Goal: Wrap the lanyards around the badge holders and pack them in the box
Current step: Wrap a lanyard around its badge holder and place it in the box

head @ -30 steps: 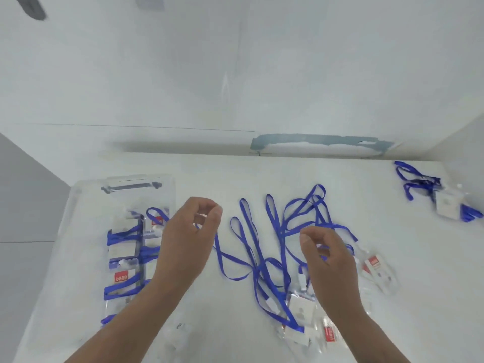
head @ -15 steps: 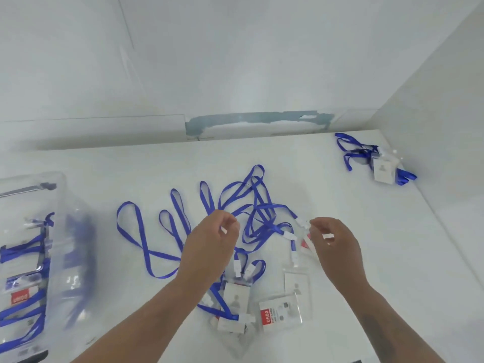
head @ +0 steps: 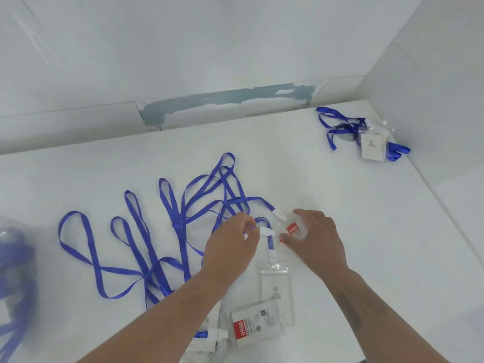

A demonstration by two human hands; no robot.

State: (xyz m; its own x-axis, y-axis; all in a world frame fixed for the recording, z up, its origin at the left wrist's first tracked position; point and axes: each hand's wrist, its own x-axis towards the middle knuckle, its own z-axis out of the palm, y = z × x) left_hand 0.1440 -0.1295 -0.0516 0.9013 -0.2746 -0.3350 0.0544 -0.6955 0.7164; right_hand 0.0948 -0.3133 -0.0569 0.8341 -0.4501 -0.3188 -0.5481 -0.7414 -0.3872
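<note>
Head view. The work surface is a white table, matte and plain, set into a corner: a white wall runs along its far edge and a second white wall closes its right side. Along the base of the far wall, a strip of peeled paint exposes a grey-blue layer.

Loose blue lanyards lie in tangled loops across the middle of the table, from the left of centre to the hands. Near the front edge lie clear badge holders: one with a grey figure insert, upright to the viewer, and one with a red label, tilted, partly overlapping the first at its lower corner. A further holder with lanyard sits apart in the far right corner, its strap bunched around it. At the left edge, a clear box appears blurred, with blue straps inside; details cannot be resolved.

The left hand is pinched narrow, thumb and forefinger closed on a white lanyard clip attached to a blue strap. The right hand is spread moderately wide, fingers curved over a red-labelled badge holder that lies on the table; whether it grips the holder cannot be determined.
</note>
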